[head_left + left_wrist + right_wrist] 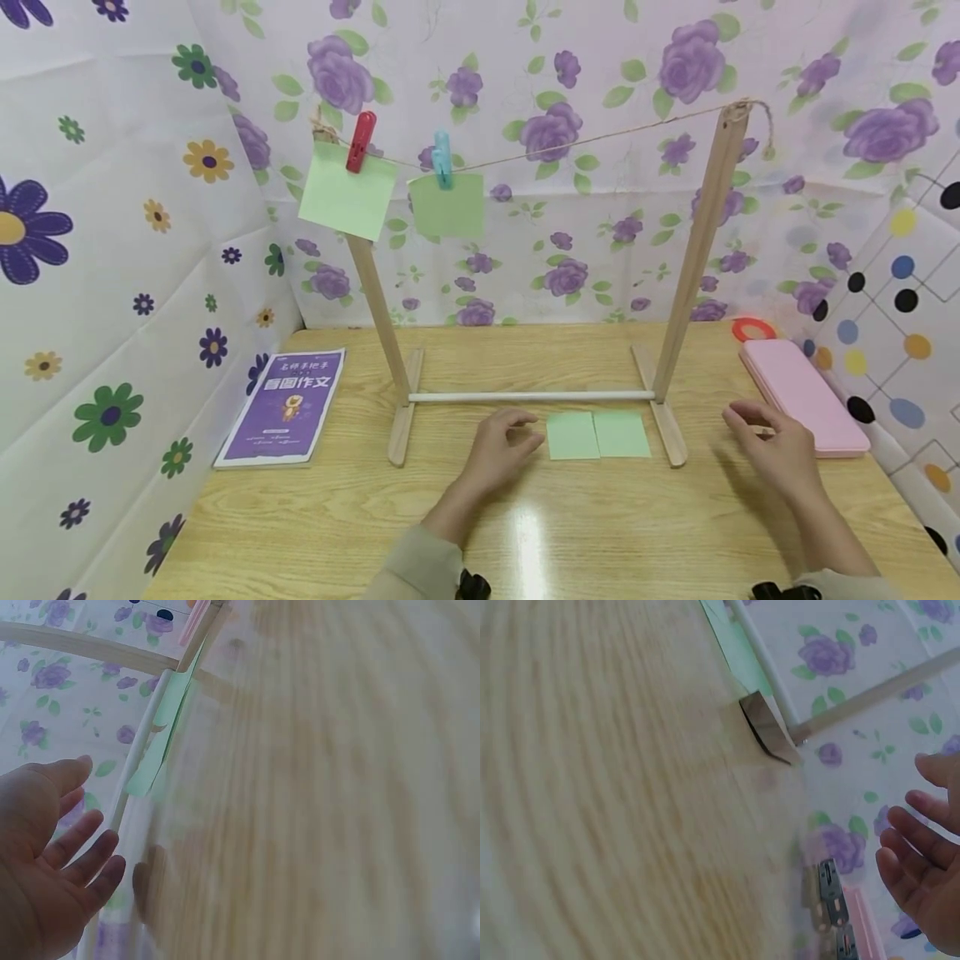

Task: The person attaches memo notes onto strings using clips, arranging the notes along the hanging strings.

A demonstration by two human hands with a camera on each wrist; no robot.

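Note:
My left hand (498, 450) hovers over the table, left of two pale green paper squares (573, 435) lying side by side. Its fingers are loosely bent around nothing, as the left wrist view also shows. The right hand (776, 446) is between the wooden stand (693, 250) and a pink case (806, 396). Relaxed, spread fingers (911, 836) appear in the right wrist view, holding nothing. On the stand's string (592, 143), a red clothespin (362, 142) holds one green paper (348, 192), and a blue clothespin (442, 158) holds another green paper (448, 207).
A purple book (285, 408) lies at the left. Behind the pink case is a red ring (753, 328). Two small grey clip-like pieces (830, 881) are beside the case in the right wrist view. A white bar (532, 397) joins the stand's feet. Patterned cloth surrounds the table.

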